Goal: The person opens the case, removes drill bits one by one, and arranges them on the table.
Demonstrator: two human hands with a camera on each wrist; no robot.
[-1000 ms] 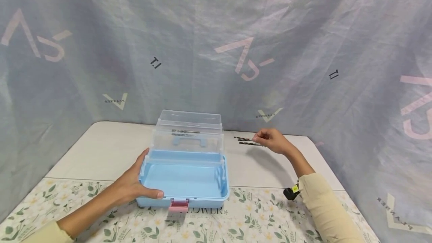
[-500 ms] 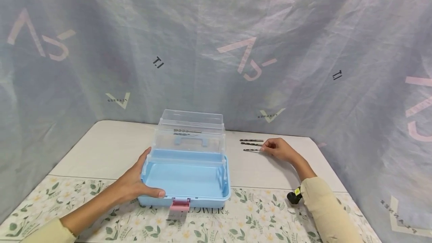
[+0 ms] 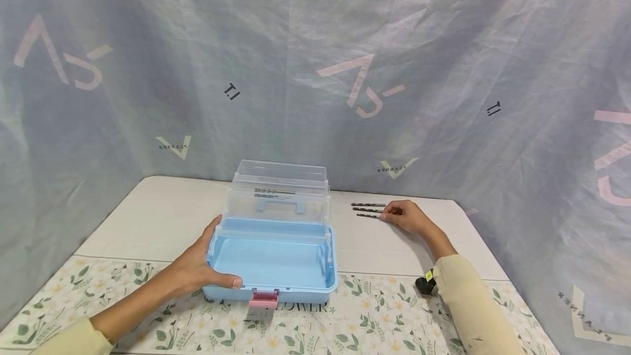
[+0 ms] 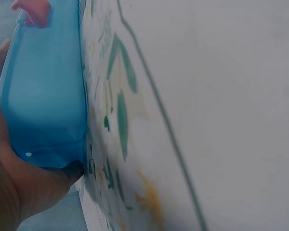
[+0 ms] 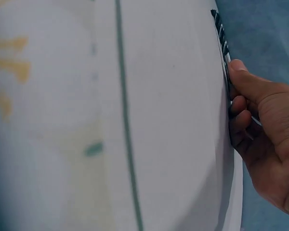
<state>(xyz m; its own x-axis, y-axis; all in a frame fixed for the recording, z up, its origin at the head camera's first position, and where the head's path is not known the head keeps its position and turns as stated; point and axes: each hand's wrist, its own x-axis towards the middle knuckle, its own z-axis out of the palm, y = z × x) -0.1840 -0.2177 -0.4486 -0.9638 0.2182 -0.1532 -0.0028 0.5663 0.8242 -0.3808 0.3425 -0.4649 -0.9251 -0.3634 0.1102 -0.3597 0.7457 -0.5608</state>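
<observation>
A light-blue plastic toolbox [image 3: 269,262] stands with its clear lid raised and a pink latch [image 3: 263,299] at its front. My left hand [image 3: 194,270] grips the box's left end, thumb along the front rim and fingers along the side; the left wrist view shows this hand [image 4: 19,178] wrapped about the corner. To the right of the box, three dark twist drill bits lie side by side on the white table part. My right hand [image 3: 405,217] pinches the shank end of the nearest drill bit [image 3: 367,216]. In the right wrist view, a spiral bit [image 5: 220,30] sticks out past the thumb.
Several more drill bits [image 3: 274,193] show through the clear tray behind the box's opening. By the right sleeve lies a small black object [image 3: 425,285] with a yellow label. Floral cloth [image 3: 379,322] covers the table's front, and a grey printed curtain [image 3: 276,59] hangs behind.
My right hand has come down and slightly right, bringing a drill bit to the table in front of the other two. My left hand keeps its hold on the toolbox.
</observation>
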